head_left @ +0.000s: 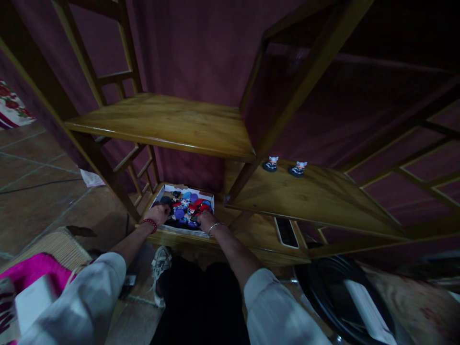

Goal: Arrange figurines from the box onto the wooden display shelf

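From here I'm resting the left hand (161, 214), fingers curled, at the box's (179, 231) left side; the right hand (206, 222) is resting at its right; whether either is gripping anything — I cannot tell; the figures (179, 214) are lying jumbled inside — light, separate pinches are suiting them best; two figurines (272, 164) are standing on the shelf (302, 191) beyond.

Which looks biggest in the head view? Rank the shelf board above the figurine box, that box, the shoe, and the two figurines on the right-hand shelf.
1. Shelf board
2. Figurine box
3. Shoe
4. Left figurine and right figurine: too alike to rank
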### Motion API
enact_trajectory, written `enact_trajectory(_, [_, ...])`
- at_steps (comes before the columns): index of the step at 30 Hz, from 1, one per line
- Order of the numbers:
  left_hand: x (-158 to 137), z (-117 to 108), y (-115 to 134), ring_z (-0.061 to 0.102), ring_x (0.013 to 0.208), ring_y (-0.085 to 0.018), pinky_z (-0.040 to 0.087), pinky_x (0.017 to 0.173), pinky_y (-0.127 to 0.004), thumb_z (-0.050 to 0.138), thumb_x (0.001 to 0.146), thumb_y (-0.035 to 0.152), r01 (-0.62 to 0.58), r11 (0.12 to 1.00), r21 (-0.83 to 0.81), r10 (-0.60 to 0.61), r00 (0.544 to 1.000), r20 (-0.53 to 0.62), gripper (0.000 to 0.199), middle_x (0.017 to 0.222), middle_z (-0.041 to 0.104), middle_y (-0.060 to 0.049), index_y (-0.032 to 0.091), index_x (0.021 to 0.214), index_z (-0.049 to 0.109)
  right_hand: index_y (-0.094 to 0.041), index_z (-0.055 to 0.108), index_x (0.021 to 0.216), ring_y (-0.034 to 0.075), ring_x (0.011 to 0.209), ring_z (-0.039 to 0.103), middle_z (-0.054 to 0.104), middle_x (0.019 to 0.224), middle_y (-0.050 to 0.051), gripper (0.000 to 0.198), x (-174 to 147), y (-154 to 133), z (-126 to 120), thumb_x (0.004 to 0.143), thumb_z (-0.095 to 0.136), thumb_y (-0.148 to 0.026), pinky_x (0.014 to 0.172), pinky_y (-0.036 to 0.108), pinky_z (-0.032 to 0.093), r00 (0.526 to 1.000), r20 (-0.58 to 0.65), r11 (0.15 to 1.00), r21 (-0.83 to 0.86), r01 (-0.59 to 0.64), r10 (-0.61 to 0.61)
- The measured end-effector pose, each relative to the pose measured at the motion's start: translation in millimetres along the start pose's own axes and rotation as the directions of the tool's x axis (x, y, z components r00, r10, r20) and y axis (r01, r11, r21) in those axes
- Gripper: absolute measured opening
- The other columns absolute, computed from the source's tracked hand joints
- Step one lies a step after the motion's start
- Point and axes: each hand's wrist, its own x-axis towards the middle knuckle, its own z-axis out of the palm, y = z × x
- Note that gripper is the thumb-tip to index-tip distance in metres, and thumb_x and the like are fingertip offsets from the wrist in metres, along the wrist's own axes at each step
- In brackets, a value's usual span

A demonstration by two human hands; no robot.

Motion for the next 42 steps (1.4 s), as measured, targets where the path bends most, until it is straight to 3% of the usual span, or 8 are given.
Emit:
enact_trajectory(7, [-3.1, -0.3, 2.3, 0.057, 0.085, -0.016, 0.042, 0.074, -0.025, 0.04, 0.078, 0.031, 0.008, 0.999, 0.032, -0.007, 1.0, -0.015, 0.024, 0.096, 0.06, -0.005, 0.026, 0.086, 0.061, -0.016, 0.066, 0.085, 0.013, 0.085, 0.054, 0.056, 0.099, 0.006, 0.025, -11.3, -2.8, -9.4, 0.073, 0.047, -0.006, 0.077, 0.021, 0.042, 0.992, -0.123, 0.997, 0.072, -0.021, 0.03])
enact_trajectory(13, [-2.5, -0.4, 1.5, 0.056, 0.089, -0.015, 0.041, 0.078, -0.024, 0.043, 0.077, 0.028, -0.026, 1.0, 0.016, 0.026, 1.0, -0.007, 0.021, 0.099, 0.061, -0.003, 0.025, 0.087, 0.061, -0.018, 0.065, 0.083, 0.011, 0.086, 0.055, 0.055, 0.099, 0.004, 0.023, -14.3, -1.8, -6.3, 0.074, 0.046, -0.009, 0.081, 0.021, 0.041, 0.954, -0.26, 0.957, 0.28, -0.075, 0.151])
enact_trajectory(20, [4.5, -4.0, -5.2, 0.058, 0.086, -0.01, 0.041, 0.075, -0.016, 0.046, 0.075, 0.022, -0.081, 0.997, 0.008, 0.08, 0.994, 0.076, 0.022, 0.095, 0.064, 0.0, 0.023, 0.09, 0.063, -0.017, 0.063, 0.088, 0.012, 0.092, 0.053, 0.053, 0.103, 0.007, 0.024, -15.7, -1.9, 2.4, 0.075, 0.045, -0.008, 0.086, 0.021, 0.038, 0.915, -0.366, 0.964, 0.258, -0.073, 0.167])
enact_trajectory(27, [5.5, -15.6, -3.8, 0.055, 0.092, -0.017, 0.041, 0.082, -0.025, 0.053, 0.069, 0.022, -0.099, 0.986, 0.131, 0.084, 0.99, 0.115, 0.022, 0.106, 0.057, -0.005, 0.023, 0.088, 0.064, -0.015, 0.061, 0.093, 0.012, 0.091, 0.054, 0.054, 0.104, 0.009, 0.027, -16.9, -2.3, 3.4, 0.076, 0.043, -0.006, 0.085, 0.021, 0.039, 0.915, -0.381, 0.981, 0.183, -0.066, 0.132])
enact_trajectory(34, [2.3, -26.7, 4.7, 0.056, 0.092, -0.022, 0.042, 0.08, -0.032, 0.061, 0.06, 0.02, -0.169, 0.955, 0.245, 0.111, 0.966, 0.235, 0.036, 0.102, 0.057, -0.007, 0.023, 0.096, 0.058, -0.016, 0.06, 0.095, 0.013, 0.093, 0.055, 0.053, 0.107, 0.009, 0.028, -19.8, -7.0, -0.1, 0.078, 0.04, -0.006, 0.082, 0.021, 0.041, 0.927, -0.35, 0.983, 0.166, -0.082, 0.136])
enact_trajectory(42, [6.7, -26.2, 15.1, 0.056, 0.088, -0.027, 0.043, 0.075, -0.04, 0.061, 0.059, 0.025, -0.205, 0.93, 0.304, 0.11, 0.947, 0.301, 0.045, 0.106, 0.052, -0.011, 0.024, 0.103, 0.054, -0.017, 0.06, 0.097, 0.012, 0.088, 0.055, 0.053, 0.107, 0.007, 0.03, -21.3, -8.3, 0.0, 0.078, 0.04, -0.006, 0.082, 0.021, 0.04, 0.928, -0.345, 0.981, 0.175, -0.085, 0.142])
